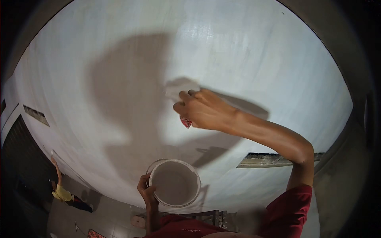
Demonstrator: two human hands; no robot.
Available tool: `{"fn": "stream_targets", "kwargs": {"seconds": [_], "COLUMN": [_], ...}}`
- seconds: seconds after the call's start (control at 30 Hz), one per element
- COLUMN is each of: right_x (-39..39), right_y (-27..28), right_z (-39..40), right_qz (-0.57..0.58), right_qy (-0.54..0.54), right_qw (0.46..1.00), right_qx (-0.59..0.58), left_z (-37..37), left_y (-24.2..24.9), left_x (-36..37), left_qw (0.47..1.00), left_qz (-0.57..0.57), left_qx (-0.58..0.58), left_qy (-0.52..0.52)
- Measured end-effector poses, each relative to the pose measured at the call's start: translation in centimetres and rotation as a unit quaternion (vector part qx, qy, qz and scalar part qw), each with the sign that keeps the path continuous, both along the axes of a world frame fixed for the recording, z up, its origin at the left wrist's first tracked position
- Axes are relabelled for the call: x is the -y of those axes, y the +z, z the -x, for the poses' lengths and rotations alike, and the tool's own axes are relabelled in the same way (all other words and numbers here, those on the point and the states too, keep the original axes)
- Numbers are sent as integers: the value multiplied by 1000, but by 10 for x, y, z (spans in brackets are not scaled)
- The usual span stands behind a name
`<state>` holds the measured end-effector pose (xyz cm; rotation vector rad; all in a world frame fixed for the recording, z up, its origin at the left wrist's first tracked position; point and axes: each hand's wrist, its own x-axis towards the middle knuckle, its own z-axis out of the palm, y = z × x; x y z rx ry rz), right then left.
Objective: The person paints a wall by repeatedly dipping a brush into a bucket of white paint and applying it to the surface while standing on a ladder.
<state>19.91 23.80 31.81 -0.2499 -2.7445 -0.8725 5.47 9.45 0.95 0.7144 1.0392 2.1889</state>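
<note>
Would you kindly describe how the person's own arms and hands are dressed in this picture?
Both hands are bare, with no gloves, rings or watch visible. The right hand leads to a forearm bare up to a short red sleeve at the upper arm. The left hand has a bare forearm too, running down to the same red shirt.

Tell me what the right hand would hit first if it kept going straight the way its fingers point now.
The right hand points up and left along the white wall, its fingers at a pale patch they seem to be pressing. Beyond that only bare wall shows, though depth is hard to judge.
</note>
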Motion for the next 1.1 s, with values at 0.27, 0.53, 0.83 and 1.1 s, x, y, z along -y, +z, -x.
{"fn": "stream_targets", "kwargs": {"seconds": [0.27,0.53,0.83,1.1], "right_x": [-14,-25,-58,-72], "right_y": [167,216,-101,-189], "right_z": [-55,-64,-62,-71], "right_qz": [-150,-269,-287,265], "right_qy": [43,0,-85,-15], "right_qw": [961,930,952,963], "right_qx": [-226,-250,-65,-48], "left_z": [-3,-5,1,9], "left_y": [-2,7,-15,-29], "left_x": [-1,1,-6,2], "left_qw": [1000,1000,998,990], "left_qz": [14,4,35,49], "left_qx": [2,-20,36,21], "left_qy": [15,9,29,130]}}
